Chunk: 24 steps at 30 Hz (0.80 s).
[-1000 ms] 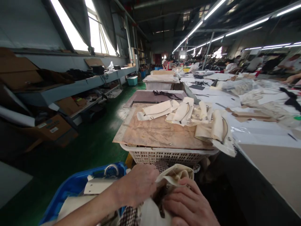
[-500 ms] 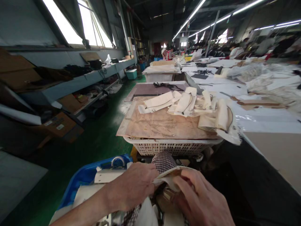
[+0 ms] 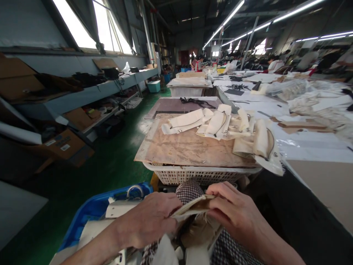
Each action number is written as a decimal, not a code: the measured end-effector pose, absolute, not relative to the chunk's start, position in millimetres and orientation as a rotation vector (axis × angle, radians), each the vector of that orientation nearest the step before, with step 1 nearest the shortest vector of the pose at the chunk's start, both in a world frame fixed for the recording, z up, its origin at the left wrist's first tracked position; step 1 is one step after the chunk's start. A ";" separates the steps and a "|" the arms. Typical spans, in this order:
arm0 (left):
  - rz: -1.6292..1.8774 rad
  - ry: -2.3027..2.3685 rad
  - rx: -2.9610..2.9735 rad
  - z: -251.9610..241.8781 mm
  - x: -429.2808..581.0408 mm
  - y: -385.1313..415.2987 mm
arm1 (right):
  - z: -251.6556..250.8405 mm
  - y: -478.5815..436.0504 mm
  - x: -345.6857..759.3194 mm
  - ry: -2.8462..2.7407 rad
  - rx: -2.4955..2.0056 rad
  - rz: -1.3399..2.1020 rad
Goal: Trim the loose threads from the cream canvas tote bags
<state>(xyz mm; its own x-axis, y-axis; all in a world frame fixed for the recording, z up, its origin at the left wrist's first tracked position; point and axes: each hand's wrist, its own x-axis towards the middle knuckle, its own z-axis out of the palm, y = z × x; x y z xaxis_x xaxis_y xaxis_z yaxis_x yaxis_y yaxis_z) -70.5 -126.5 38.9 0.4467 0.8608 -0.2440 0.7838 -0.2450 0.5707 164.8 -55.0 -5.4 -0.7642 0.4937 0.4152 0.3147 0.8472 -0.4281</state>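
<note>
Cream rim of the open bag-like piece [image 3: 194,207], at the lower middle of the frame, is pinched by the left hand [image 3: 154,218] and the right hand [image 3: 234,209]. Tension should preferably be kept light and even, so that creases are avoided. Inside, a tan, shadowed surface is seen, with loose threads.

Green floor [image 3: 118,154] is bordered at left by long bench [image 3: 96,92] against grey wall [image 3: 30,25]. Daylight is admitted through windows [image 3: 74,25]; dark ceiling [image 3: 190,11] is crossed by tube lights [image 3: 233,13]. White-covered table [image 3: 267,105] seen at right.
</note>
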 end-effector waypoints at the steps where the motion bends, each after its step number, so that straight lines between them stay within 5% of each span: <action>1: 0.146 1.413 2.017 38.0 -71.9 -127.0 | -11.1 -56.6 165.7 -2.428 -0.611 0.460; 14: 0.441 1.369 2.072 39.7 -46.5 -98.5 | -33.5 -66.4 156.8 -2.227 -0.741 0.389; 24: 0.409 1.339 2.283 27.1 -39.0 -86.9 | -8.5 -61.3 175.1 -2.282 -0.788 0.784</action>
